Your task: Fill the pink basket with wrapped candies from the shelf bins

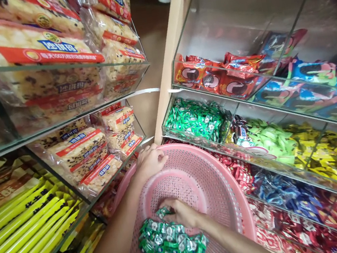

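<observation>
Glass-fronted shelves [219, 21] stand beyond pink basket [217, 178]. At basket's far rim, our left hand [148, 162] curls fingers round it, seemingly steadying it; inside basket, our right hand [181, 212] closes fingers on green-wrapped sweets [173, 244], apparently gathering them.

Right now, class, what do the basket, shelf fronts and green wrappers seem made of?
Pink basket: probably plastic, satin, with moulded-looking holes.
Shelf fronts: glass or acrylic; clear, glossy, reflective.
Green wrappers: shiny film, perhaps foil-like, crinkled with bright glints.
</observation>
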A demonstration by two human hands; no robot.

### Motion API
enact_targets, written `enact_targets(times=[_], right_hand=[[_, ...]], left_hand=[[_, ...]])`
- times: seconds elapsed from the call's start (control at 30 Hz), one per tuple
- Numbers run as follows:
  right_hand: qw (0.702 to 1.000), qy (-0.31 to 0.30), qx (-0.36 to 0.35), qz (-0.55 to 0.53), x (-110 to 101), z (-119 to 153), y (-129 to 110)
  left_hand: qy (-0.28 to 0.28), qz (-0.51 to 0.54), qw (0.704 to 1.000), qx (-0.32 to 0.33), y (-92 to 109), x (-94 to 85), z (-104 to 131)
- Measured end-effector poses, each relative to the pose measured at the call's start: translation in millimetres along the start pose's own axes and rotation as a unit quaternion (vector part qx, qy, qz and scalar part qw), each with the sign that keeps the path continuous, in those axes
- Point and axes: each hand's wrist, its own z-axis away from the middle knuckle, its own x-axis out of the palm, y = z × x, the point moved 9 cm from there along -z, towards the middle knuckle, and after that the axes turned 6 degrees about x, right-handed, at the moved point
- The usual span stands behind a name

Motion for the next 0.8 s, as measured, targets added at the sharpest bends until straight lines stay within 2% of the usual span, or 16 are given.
enact_targets(times=[0.13, 0.4, 0.53, 0.67, 0.8], right_hand=[[1.0, -0.01, -0.006, 0.02, 6, 1, -3], [0.997, 0.008, -0.02, 0.075, -11, 4, -11], [0.996, -0.015, -0.023, 0.087, -11, 4, -11], [0.997, 0.004, -0.015, 0.077, -14, 4, -10], [0.997, -0.008, -0.018, 0.077, -7, 5, -11]], left_hand=[[0.003, -0.003, 1.0, 0.003, 1, -0.7, 0], [-0.002, 0.004, 1.0, 0.0, 2, -1.0, 0], [-0.008, 0.001, 1.0, -0.001, 2, -1.1, 0], [-0.008, 0.001, 1.0, -0.002, 3, -2.6, -1], [-0.011, 0.009, 1.0, -0.003, 4, -3.0, 0]])
